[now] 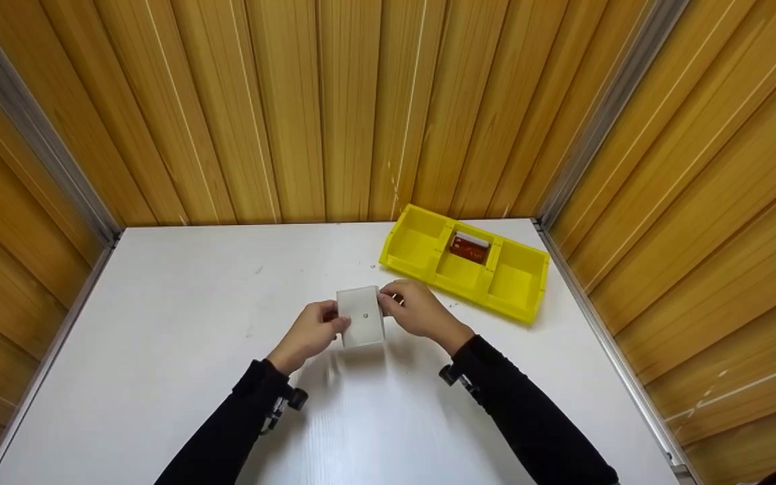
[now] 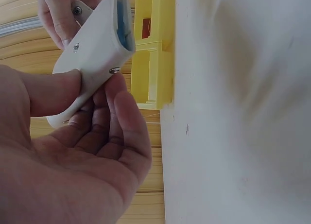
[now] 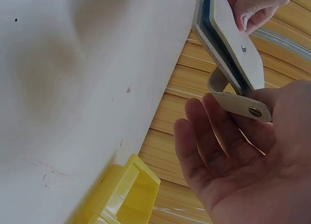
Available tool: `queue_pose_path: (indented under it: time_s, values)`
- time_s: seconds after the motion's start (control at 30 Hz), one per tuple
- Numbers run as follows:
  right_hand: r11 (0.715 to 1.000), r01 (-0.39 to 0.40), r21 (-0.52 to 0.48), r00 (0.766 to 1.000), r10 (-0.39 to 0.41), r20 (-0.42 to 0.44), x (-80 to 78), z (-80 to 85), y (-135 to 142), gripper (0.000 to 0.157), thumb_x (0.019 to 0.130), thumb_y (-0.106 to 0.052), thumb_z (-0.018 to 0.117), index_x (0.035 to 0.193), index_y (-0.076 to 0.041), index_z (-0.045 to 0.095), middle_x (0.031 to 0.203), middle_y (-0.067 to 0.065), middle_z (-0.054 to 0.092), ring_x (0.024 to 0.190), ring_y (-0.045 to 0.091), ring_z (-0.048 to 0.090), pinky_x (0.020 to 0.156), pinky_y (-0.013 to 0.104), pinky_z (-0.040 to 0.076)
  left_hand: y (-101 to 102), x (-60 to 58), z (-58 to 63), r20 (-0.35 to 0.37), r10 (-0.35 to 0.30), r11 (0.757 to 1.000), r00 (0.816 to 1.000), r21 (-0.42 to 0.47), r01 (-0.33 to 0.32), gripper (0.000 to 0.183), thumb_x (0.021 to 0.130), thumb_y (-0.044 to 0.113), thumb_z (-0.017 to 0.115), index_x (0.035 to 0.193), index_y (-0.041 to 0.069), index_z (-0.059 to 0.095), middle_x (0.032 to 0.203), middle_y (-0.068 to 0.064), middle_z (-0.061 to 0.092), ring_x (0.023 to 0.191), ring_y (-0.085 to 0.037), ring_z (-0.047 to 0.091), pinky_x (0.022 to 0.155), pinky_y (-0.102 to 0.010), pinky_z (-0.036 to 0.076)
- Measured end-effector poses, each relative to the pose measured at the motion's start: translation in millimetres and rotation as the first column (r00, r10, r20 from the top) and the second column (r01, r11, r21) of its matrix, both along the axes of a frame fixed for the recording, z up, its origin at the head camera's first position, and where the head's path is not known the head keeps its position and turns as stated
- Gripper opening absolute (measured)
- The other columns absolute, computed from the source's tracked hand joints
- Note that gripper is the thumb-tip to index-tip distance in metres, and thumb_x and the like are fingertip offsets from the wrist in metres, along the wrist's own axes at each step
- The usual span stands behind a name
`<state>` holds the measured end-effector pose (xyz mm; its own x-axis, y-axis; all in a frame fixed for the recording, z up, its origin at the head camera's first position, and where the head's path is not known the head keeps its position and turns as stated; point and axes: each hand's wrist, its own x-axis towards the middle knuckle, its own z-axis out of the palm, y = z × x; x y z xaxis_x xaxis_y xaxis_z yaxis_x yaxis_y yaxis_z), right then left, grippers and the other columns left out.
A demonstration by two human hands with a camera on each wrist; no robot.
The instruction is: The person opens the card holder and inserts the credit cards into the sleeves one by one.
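Observation:
A white card holder (image 1: 362,333) with metal snaps is held up over the table between both hands. My left hand (image 1: 308,337) pinches its left side, thumb on the front face and fingers behind. At its right side is my right hand (image 1: 422,311), whose thumb and fingers pinch the snap strap (image 3: 237,106). In the right wrist view the strap stands unfastened, away from the card holder (image 3: 243,51). The holder's edge gapes a little, showing a blue inside. The other right fingers spread loosely below the strap.
A yellow three-compartment tray (image 1: 459,287) stands at the back right of the white table (image 1: 159,337). In its middle compartment lies a dark red card (image 1: 469,249) with a white edge. Wood-patterned walls (image 1: 347,114) enclose the back and sides.

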<state>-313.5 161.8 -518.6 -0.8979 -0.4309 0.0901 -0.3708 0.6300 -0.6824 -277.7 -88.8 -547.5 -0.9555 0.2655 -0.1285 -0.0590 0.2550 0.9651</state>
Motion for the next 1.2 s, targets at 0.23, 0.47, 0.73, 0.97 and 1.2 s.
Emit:
queue_pose_path:
  time_s: [0.23,0.47,0.73,0.97,1.2]
  values:
    - [1.0,0.003,-0.017,0.998,-0.002,0.063,1.3,4.3,-1,0.024,0.113,-0.025,0.063,0.114,-0.01,0.082,0.106,0.005,0.08,0.091,0.014,0.069,0.082,0.035,0.06,3,-2.8,-4.7,0.011,0.003,0.999,1.0,-0.035,-0.002,0.034,0.106,0.009,0.061,0.135,-0.005,0.071,0.111,-0.013,0.079,0.094,-0.017,0.069,0.081,-0.03,0.053]
    - [1.0,-0.015,-0.008,0.994,0.016,0.111,2.3,5.5,-3,0.025,0.113,-0.028,0.064,0.113,-0.011,0.082,0.104,0.002,0.081,0.092,0.013,0.071,0.084,0.035,0.061,2,-3.0,-8.0,0.009,-0.012,0.998,1.0,-0.068,0.013,0.034,0.106,0.008,0.057,0.134,-0.006,0.071,0.104,-0.013,0.078,0.092,-0.02,0.07,0.077,-0.027,0.051]
    - [0.999,-0.036,-0.034,0.982,0.041,0.182,3.0,5.4,-3,0.023,0.112,-0.024,0.064,0.113,-0.01,0.082,0.11,0.007,0.083,0.098,0.017,0.076,0.092,0.039,0.065,3,-2.9,-10.3,0.01,-0.029,0.995,1.0,-0.094,0.03,0.033,0.105,0.008,0.055,0.132,-0.004,0.072,0.102,-0.011,0.077,0.093,-0.02,0.07,0.077,-0.027,0.052]
    - [0.999,-0.044,-0.028,0.987,0.048,0.152,4.7,5.7,-4,0.02,0.108,-0.023,0.066,0.099,-0.01,0.079,0.094,0.0,0.077,0.085,0.01,0.069,0.08,0.03,0.06,5,-1.9,-11.2,-0.011,-0.058,0.993,0.998,-0.108,0.056,0.031,0.103,0.007,0.056,0.127,-0.003,0.073,0.1,-0.011,0.076,0.094,-0.026,0.072,0.075,-0.026,0.051]
    - [0.997,-0.065,-0.037,0.986,0.07,0.154,5.7,6.2,-4,0.02,0.11,-0.018,0.064,0.102,-0.007,0.08,0.099,0.005,0.081,0.088,0.012,0.073,0.081,0.029,0.062,6,-0.9,-10.1,-0.018,-0.054,0.994,0.998,-0.099,0.052,0.033,0.101,0.005,0.056,0.128,-0.005,0.072,0.104,-0.014,0.078,0.095,-0.028,0.073,0.075,-0.026,0.052]
